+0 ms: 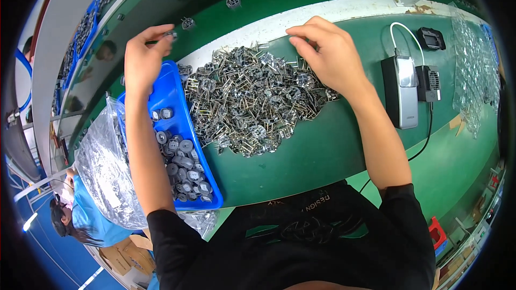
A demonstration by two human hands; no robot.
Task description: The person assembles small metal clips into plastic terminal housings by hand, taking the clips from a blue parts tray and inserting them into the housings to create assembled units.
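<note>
My left hand is raised over the far end of a blue bin, near the belt's edge. Its thumb and fingertips pinch a small dark plug part, slightly blurred. My right hand hovers above the far right side of a large pile of metal-pinned plug parts. Its thumb and forefinger are curved toward each other with a narrow gap, and I see nothing between them. Round grey plug housings fill the near part of the bin, partly hidden by my left forearm.
Along the far side runs a green belt carrying spaced plug parts. On the right of the green table lie a grey power bank, a black adapter with cables and bubble wrap. Clear plastic lies left; another person sits beyond.
</note>
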